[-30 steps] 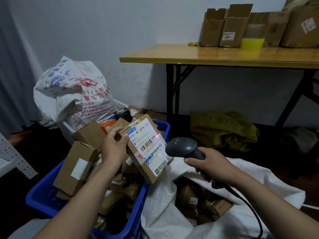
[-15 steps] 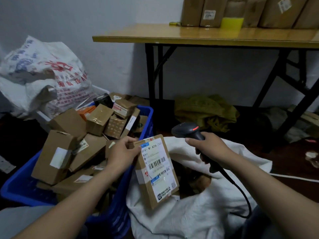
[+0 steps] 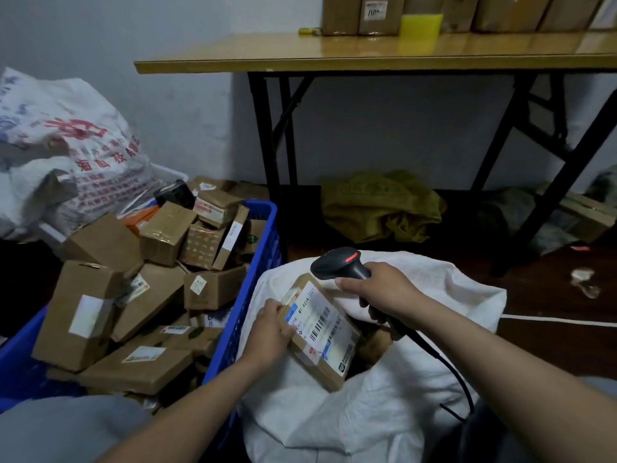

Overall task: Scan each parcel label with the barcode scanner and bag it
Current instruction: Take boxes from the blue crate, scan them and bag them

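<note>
A long wood surface [image 3: 300, 58] on black legs stands by the wall. A row of boxes [image 3: 367, 15] and a yellow block [image 3: 421, 23] sit at its back. A big white bag [image 3: 367, 412] lies open on the floor in front of the person. Just left of it, touching it, is a blue bin [image 3: 263, 228]. The bin is full of a heap [image 3: 150, 279] of small brown packs, some with white stickers. Behind the bin is a fat white sack [image 3: 66, 145] with red and blue print. A crumpled green cloth [image 3: 377, 208] lies on the floor under the surface. The parcel [image 3: 325, 365] is a flat brown box. It is tilted over the open mouth of the bag, with its low end down at the hole. Its white label [image 3: 320, 322] with black bars faces up. The left hand [image 3: 270, 332] grips the left edge of the parcel, with the thumb on top. The right hand [image 3: 380, 289] is wrapped tight round the handle of the black scanner [image 3: 340, 262]. The head of the scanner is just over the far end of the parcel, but I cannot tell if they touch. A small red light [image 3: 351, 258] glows on top of it. A black cord [image 3: 444, 362] runs from the handle down beside the right arm.
</note>
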